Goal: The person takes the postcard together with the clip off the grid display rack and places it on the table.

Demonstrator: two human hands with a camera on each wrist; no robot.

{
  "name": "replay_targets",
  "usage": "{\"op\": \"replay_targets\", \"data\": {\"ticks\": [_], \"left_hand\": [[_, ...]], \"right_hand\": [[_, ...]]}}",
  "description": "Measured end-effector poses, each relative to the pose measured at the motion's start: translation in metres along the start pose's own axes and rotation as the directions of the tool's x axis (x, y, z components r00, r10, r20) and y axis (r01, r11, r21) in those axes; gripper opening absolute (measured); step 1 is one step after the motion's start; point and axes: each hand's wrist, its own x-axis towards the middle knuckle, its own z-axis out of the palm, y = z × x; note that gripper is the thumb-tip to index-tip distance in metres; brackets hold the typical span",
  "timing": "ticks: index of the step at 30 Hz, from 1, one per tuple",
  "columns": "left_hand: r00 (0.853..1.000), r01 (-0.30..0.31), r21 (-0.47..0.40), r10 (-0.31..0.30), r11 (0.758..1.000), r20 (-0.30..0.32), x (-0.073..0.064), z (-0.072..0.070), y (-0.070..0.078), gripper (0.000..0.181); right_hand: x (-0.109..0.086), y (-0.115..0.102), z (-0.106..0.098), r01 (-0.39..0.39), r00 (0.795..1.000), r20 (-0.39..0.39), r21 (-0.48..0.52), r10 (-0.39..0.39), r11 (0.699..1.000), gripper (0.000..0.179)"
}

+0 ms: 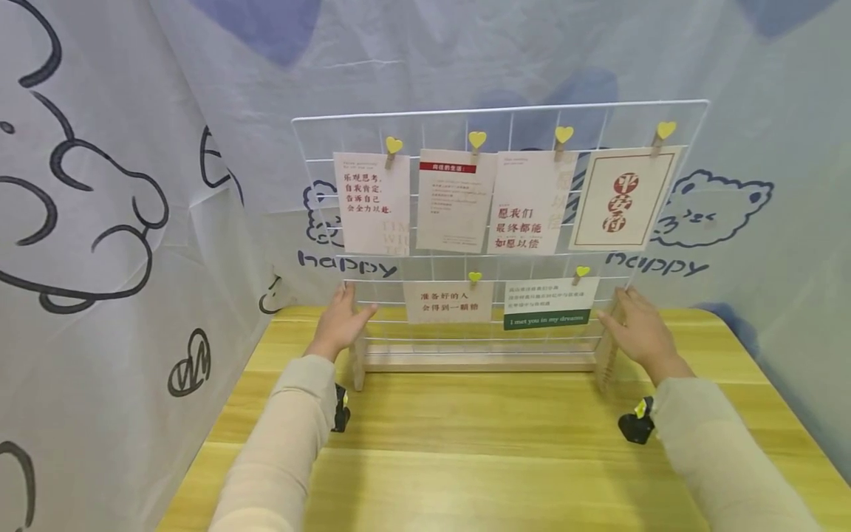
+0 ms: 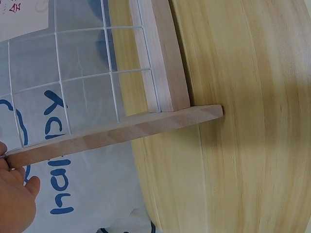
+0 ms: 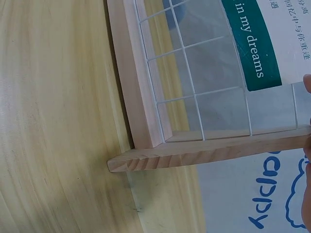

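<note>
A white wire grid (image 1: 499, 110) stands upright in a wooden base (image 1: 479, 362) on the table. My left hand (image 1: 339, 321) grips the top of the left wooden upright (image 2: 116, 132), with fingers and thumb on either side of it. On the opposite side my right hand (image 1: 641, 329) holds the right wooden upright (image 3: 218, 151) near its top; much of this hand is outside the right wrist view. Several printed cards hang in the upper row, among them a framed card (image 1: 592, 214). Below them hang a cream card (image 1: 448, 314) and a green-and-white card (image 1: 548, 321).
Yellow heart clips (image 1: 476, 139) fasten the cards to the wires. The wood-grain table (image 1: 492, 443) extends in front of and beside the stand. A printed cloth (image 1: 233, 74) with bear drawings hangs behind and along the left side.
</note>
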Motion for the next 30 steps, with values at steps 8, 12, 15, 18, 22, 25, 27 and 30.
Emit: {"op": "replay_targets", "data": {"ticks": [8,12,15,18,22,25,27,30], "left_hand": [[1.0,0.009,0.008,-0.009,1.0,0.015,-0.0021,-0.0025,0.001,0.073],[1.0,0.013,0.009,-0.013,1.0,0.02,-0.0018,-0.0032,0.002,0.072],[1.0,0.015,0.009,-0.016,1.0,0.025,-0.0018,-0.0036,0.0029,0.072],[1.0,0.014,0.009,-0.014,1.0,0.024,-0.0024,-0.0039,0.003,0.072],[0.999,0.019,-0.013,-0.019,1.0,0.027,-0.0028,-0.0045,0.004,0.072],[0.999,0.026,-0.046,-0.025,0.999,0.03,-0.0027,-0.0052,0.0055,0.073],[0.999,0.025,-0.062,-0.023,0.998,0.029,-0.0025,-0.0057,0.0059,0.073],[1.0,0.016,-0.07,-0.014,0.997,0.023,-0.003,-0.0066,0.0062,0.072]], "right_hand": [[0.0011,0.0003,-0.001,0.012,1.0,-0.003,-0.005,-0.012,1.0,0.074],[0.001,0.0005,-0.0015,0.0,1.0,0.005,0.003,0.0,1.0,0.074],[0.0007,0.0006,-0.001,-0.006,1.0,0.014,0.014,0.006,1.0,0.075],[0.0002,-0.0003,0.0,-0.004,1.0,0.02,0.027,0.004,1.0,0.076],[-0.0007,-0.0016,0.001,0.002,1.0,0.017,0.04,-0.003,0.999,0.077],[-0.0018,-0.0024,0.0003,0.006,1.0,0.012,0.046,-0.007,0.999,0.076],[-0.0027,-0.0029,-0.0007,0.006,1.0,0.01,0.047,-0.006,0.999,0.076],[-0.004,-0.0037,-0.002,0.008,1.0,0.006,0.05,-0.009,0.999,0.075]]}}
